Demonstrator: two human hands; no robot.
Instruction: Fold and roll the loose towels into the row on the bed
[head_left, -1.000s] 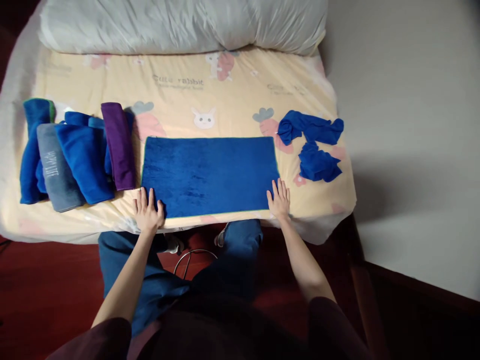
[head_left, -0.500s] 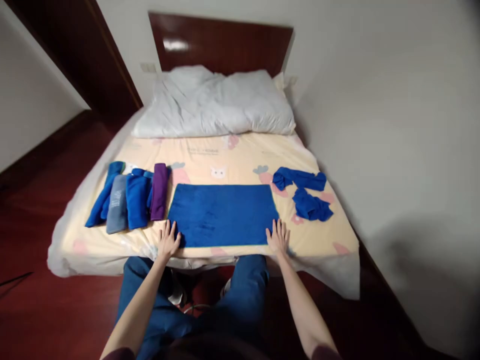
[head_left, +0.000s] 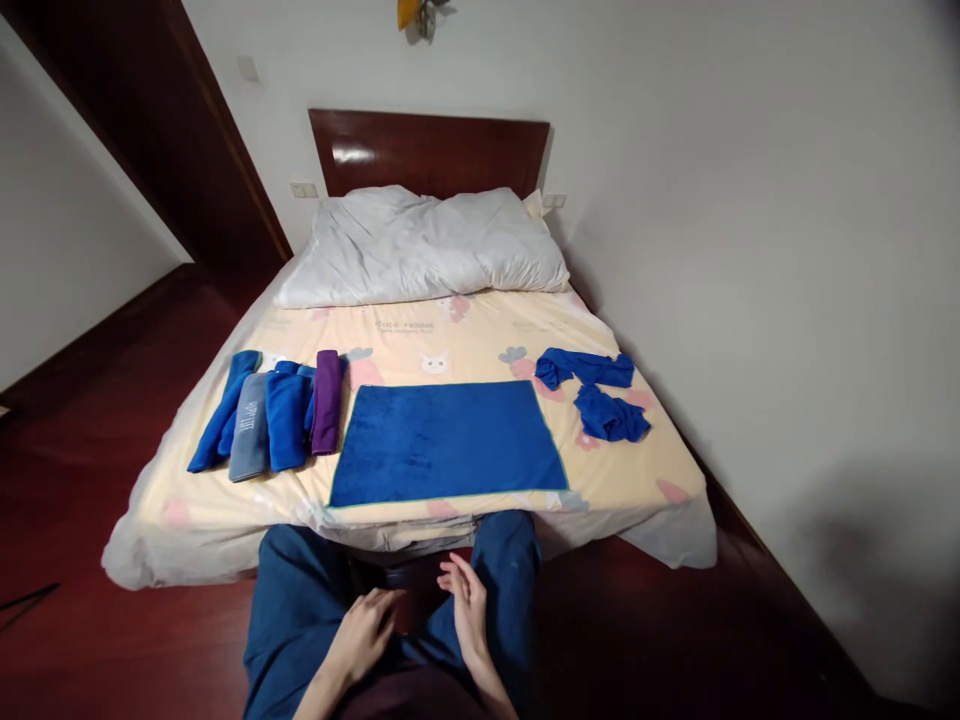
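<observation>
Holding our left hand (head_left: 365,633) and right hand (head_left: 466,603) open and empty above our lap, blue towel (head_left: 448,440) spread flat at the near edge of the bed (head_left: 472,338), apart from our hands, rolled towels (head_left: 279,418) just left

The wall fitting (head_left: 420,12) is cut off by the top edge. Lettering on the grey rolled towel (head_left: 250,428) and on the bed sheet (head_left: 407,327) is too small to read. The forearms behind the left hand (head_left: 367,630) and right hand (head_left: 466,600) are cut off by the bottom edge.
</observation>
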